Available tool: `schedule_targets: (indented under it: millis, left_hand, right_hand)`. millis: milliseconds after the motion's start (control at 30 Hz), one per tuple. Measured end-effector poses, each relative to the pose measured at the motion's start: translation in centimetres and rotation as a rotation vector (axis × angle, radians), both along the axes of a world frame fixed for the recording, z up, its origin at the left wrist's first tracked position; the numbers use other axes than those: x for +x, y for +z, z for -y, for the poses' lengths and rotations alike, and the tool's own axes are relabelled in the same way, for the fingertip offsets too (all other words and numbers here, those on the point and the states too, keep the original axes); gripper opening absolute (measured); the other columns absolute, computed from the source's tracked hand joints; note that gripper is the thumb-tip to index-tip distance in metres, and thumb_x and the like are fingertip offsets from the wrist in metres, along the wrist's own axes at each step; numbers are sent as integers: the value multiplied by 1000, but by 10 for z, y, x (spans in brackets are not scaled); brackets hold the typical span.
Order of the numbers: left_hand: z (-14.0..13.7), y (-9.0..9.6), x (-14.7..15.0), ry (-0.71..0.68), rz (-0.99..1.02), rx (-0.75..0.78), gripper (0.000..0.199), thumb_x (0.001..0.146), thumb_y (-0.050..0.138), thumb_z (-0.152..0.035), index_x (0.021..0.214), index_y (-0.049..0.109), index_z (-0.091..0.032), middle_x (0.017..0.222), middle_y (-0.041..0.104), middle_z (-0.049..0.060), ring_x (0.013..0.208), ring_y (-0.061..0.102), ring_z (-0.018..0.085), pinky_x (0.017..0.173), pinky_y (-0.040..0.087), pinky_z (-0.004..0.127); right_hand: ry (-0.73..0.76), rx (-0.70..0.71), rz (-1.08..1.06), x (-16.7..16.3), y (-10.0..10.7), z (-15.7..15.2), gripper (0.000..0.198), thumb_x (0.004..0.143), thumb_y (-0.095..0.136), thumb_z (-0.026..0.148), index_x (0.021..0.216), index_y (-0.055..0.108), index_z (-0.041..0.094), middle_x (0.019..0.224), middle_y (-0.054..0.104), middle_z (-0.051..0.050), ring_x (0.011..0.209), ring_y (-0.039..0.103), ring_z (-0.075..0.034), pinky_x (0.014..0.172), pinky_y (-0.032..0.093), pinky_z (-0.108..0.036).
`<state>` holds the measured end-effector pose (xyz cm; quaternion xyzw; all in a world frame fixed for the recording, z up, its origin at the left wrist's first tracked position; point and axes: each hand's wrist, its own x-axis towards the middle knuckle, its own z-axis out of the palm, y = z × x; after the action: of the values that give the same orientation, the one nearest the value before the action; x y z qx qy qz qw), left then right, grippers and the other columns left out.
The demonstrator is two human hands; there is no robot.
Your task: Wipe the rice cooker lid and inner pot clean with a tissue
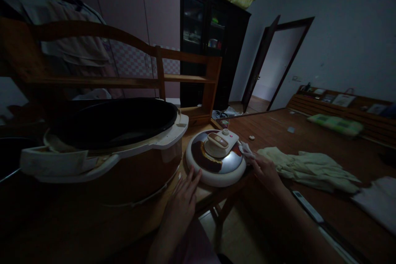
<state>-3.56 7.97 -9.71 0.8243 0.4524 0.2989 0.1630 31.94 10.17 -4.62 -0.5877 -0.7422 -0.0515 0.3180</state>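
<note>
On the wooden desk lies a round pressure cooker lid (227,164), its metal top partly covered by a dark brown patch and its rim cream. My left hand (185,187) rests with fingers spread against the lid's near left rim. In my right hand (262,169) a small white cloth (246,149) is pinched, pressed to the lid's right side. Left of the lid stands the large cooker body (148,161), uncovered, with a dark inner pot (120,123) inside. Shadow hides the pot's bottom.
A wooden shelf rail (185,78) rises behind the cooker. To the right is a brown bed surface (275,132) with a pale green garment (312,169), a remote control (307,206) and a green pillow (335,125). A dark cabinet (230,37) stands farther back, near an open door (261,64).
</note>
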Motion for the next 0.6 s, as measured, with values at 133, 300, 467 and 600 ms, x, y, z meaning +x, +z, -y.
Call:
schedule_targets:
  millis: [133,300,467,600]
  left_hand:
    - [1,0,0,1,3,13,77,87,33,-2,156,23,-35,164,20,-2,149,27,18,123,23,46]
    - [1,2,0,4,-5,-3,74,88,32,-3,156,24,-34,164,20,-2,148,29,17,123,24,45]
    - [0,1,0,-6,-2,9,74,88,33,-3,155,27,-33,164,20,-1,148,28,18,123,23,45]
    - [-1,-1,0,-3,9,13,75,88,34,-3,155,26,-34,164,20,-1,148,27,19,123,23,47]
  right_hand:
    - [1,113,105,-10,-12,7,41,98,40,28,130,64,22,135,63,-7,133,52,-27,116,34,-52]
    - [-152,205,-35,-42,-37,19,46,101,34,25,144,50,23,150,49,-6,141,42,-25,118,33,-49]
    - [-232,260,-218,-78,-58,30,48,102,33,29,149,42,24,157,37,-5,146,32,-25,119,28,-50]
    - [-299,230,-487,-105,-74,36,51,103,32,37,152,37,23,157,37,-7,145,35,-26,117,30,-49]
